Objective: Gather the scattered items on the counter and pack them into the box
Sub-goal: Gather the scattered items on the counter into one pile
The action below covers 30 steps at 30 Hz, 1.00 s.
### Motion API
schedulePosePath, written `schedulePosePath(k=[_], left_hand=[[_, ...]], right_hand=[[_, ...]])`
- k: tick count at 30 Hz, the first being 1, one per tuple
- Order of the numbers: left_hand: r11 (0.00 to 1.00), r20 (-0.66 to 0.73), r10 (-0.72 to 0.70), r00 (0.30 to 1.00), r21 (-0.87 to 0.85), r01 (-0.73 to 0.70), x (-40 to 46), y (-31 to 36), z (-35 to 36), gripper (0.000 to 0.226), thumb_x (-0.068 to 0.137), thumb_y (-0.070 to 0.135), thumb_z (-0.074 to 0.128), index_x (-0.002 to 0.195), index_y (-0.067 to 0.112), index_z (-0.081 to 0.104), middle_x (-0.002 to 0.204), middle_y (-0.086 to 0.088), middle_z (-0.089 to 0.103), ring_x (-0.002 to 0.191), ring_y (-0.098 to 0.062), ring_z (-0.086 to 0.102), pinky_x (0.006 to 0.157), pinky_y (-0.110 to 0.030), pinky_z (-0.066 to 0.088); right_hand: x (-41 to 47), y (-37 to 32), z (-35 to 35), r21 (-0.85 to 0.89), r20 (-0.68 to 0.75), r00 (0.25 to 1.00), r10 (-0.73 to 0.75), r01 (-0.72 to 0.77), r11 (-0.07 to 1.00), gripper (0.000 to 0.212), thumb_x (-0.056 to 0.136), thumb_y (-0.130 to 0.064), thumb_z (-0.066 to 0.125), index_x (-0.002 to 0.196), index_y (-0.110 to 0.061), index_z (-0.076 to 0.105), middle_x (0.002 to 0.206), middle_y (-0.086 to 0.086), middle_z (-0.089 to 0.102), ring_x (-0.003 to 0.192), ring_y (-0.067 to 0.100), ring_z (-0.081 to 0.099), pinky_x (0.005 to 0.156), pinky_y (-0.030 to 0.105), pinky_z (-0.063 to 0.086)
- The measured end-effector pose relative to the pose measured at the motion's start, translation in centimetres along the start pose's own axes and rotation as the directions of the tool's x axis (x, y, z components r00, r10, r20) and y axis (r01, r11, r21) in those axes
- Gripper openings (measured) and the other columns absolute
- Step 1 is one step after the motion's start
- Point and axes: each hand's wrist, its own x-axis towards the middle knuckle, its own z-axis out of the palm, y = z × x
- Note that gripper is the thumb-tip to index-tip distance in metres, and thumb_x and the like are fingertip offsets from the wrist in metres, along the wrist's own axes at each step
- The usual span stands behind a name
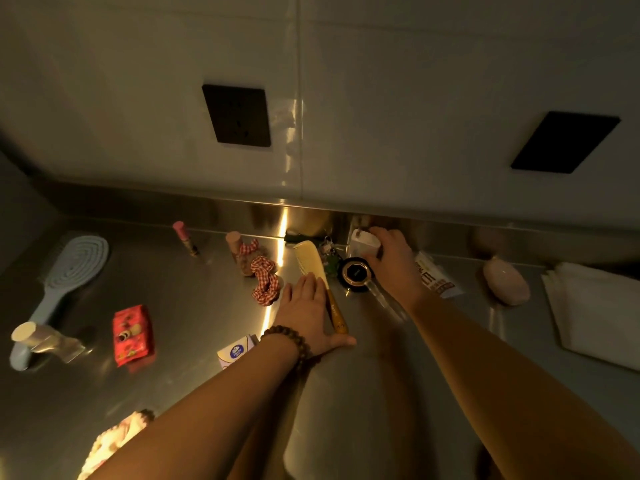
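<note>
- Your left hand (308, 306) lies flat, fingers spread, on the comb (313, 268).
- Your right hand (391, 258) grasps a white container (362, 243) by the backsplash.
- Items remain scattered on the counter (190, 341) (no box in view); packing is barely begun.

On the dim stainless-steel surface (180, 341), the left hand (308, 313) lies flat, fingers extended, beside and touching a pale yellow comb with a wooden handle (317, 271). The right hand (391, 258) curls around a small white cup-like container (363, 242) near the back wall. A round black compact with a gold rim (356, 273) sits between the hands, a red-checked fabric scrunchie (265, 282) left of the comb.
</note>
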Motion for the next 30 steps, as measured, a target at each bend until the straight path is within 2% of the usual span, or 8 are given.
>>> schedulePosePath(k=[3,6,9,12,15,20,25,30], left_hand=[[0.999,-0.047,0.035,0.998,-0.037,-0.037,-0.4,-0.8,-0.5,0.13,0.053,0.091,0.045,0.148,0.017,-0.001,0.157,-0.008,0.0,0.144,-0.025,0.001,0.113,-0.04,-0.005],[0.999,0.008,0.015,1.0,-0.044,-0.015,-0.7,-1.4,-0.6,0.133,0.054,0.087,0.052,0.148,0.015,-0.009,0.157,-0.008,-0.01,0.144,-0.024,-0.008,0.111,-0.037,-0.009],[0.999,0.041,-0.013,0.999,-0.036,0.014,-0.7,-0.8,-0.3,0.133,0.056,0.085,0.053,0.147,0.013,-0.012,0.156,-0.01,-0.013,0.144,-0.024,-0.009,0.11,-0.035,-0.011],[0.999,0.023,-0.035,0.999,-0.02,0.035,-0.4,0.6,0.2,0.132,0.056,0.089,0.046,0.147,0.01,-0.009,0.157,-0.012,-0.009,0.144,-0.025,-0.007,0.109,-0.036,-0.01],[0.995,0.009,-0.096,0.995,-0.037,0.096,0.2,2.2,0.7,0.128,0.06,0.09,0.04,0.147,0.009,-0.006,0.157,-0.014,-0.008,0.144,-0.027,-0.006,0.111,-0.038,-0.007],[0.981,-0.034,-0.18,0.983,-0.082,0.177,2.1,3.6,0.5,0.117,0.069,0.085,0.034,0.148,0.006,-0.001,0.157,-0.015,-0.002,0.144,-0.028,0.0,0.112,-0.037,-0.002],[0.98,-0.015,-0.169,0.986,-0.107,0.166,2.5,3.4,0.1,0.112,0.072,0.079,0.042,0.148,0.007,0.002,0.157,-0.014,0.001,0.144,-0.027,0.003,0.115,-0.038,0.002],[0.978,-0.063,-0.106,0.992,-0.189,0.093,0.7,4.1,-2.0,0.086,0.081,0.061,0.05,0.144,0.011,0.022,0.142,-0.009,0.039,0.128,-0.025,0.039,0.109,-0.04,0.033]], right_hand=[[-2.6,1.7,-1.3,-0.15,-0.074,0.996,-0.042,0.031,0.988,0.061,0.08,-0.04,0.068,0.133,-0.023,0.044,0.137,0.009,0.041,0.124,0.028,0.043,0.102,0.044,0.039],[-6.2,4.0,-2.1,-0.316,-0.206,0.973,-0.107,0.038,0.948,0.068,0.077,-0.058,0.06,0.132,-0.018,0.051,0.144,0.019,0.04,0.134,0.041,0.033,0.104,0.06,0.033],[-8.8,5.5,-2.3,-0.357,-0.142,0.99,0.009,-0.06,0.932,0.087,0.072,-0.076,0.044,0.139,-0.02,0.043,0.153,0.021,0.025,0.14,0.046,0.018,0.106,0.066,0.018],[-10.2,6.0,-1.3,-0.376,-0.032,0.991,0.132,-0.135,0.917,0.095,0.073,-0.08,0.043,0.148,-0.024,0.026,0.158,0.019,0.004,0.142,0.046,0.0,0.11,0.064,0.008],[-10.5,5.0,0.0,-0.374,-0.088,0.987,0.131,-0.155,0.915,0.09,0.079,-0.07,0.048,0.147,-0.016,0.028,0.155,0.027,0.007,0.14,0.052,0.0,0.11,0.064,0.011],[-8.0,3.4,1.5,-0.471,0.008,0.942,0.336,-0.293,0.832,0.088,0.083,-0.076,0.021,0.15,-0.025,-0.007,0.155,0.02,-0.019,0.137,0.048,-0.022,0.112,0.057,-0.006],[-7.4,2.7,1.2,-0.445,0.052,0.936,0.349,-0.291,0.847,0.086,0.085,-0.074,0.021,0.15,-0.026,-0.007,0.156,0.018,-0.018,0.138,0.048,-0.021,0.112,0.057,-0.004],[-9.1,2.1,-1.1,-0.373,0.096,0.955,0.28,-0.226,0.9,0.072,0.091,-0.065,0.027,0.15,-0.027,0.009,0.159,0.014,-0.003,0.143,0.041,-0.008,0.115,0.054,0.006]])
